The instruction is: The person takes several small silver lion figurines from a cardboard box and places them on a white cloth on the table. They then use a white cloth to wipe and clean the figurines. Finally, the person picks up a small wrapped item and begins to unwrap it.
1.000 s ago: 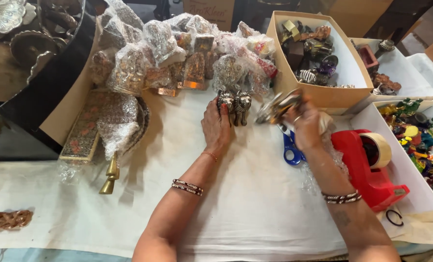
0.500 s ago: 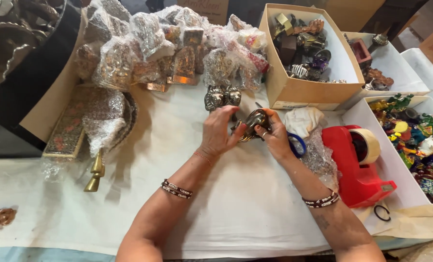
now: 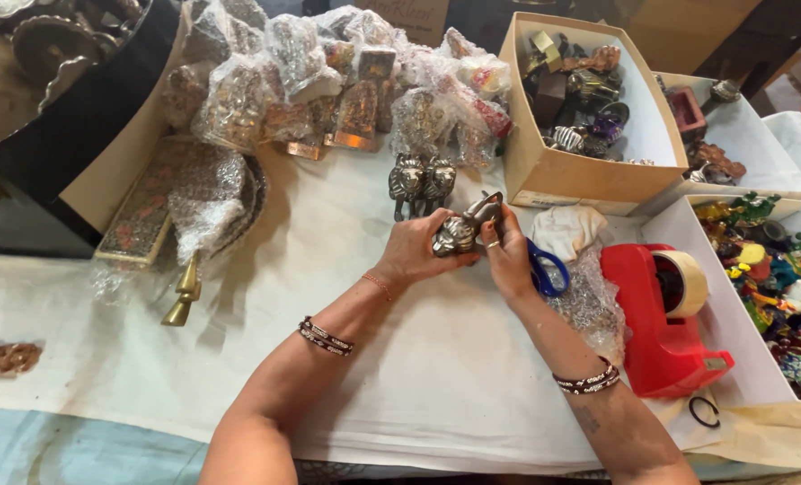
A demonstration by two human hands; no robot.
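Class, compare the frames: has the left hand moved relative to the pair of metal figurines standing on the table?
Yes. The left hand has come off the standing figurines, toward the person, and holds another figurine with the right hand.

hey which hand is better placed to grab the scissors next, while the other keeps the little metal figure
Probably the right hand. The blue-handled scissors lie right beside it, touching or nearly so, while the left hand sits on the far side of the metal figure and already wraps around it.

One metal figurine (image 3: 465, 229) held in two hands: left hand (image 3: 418, 250), right hand (image 3: 511, 259). Two metal figurines (image 3: 421, 183) standing on tabletop (image 3: 436, 359). One red tape dispenser (image 3: 665, 323). One blue-handled scissors (image 3: 546, 269). One cardboard box (image 3: 580, 175). Bubble-wrapped pieces (image 3: 328, 81): too many, overlapping, count unclear.
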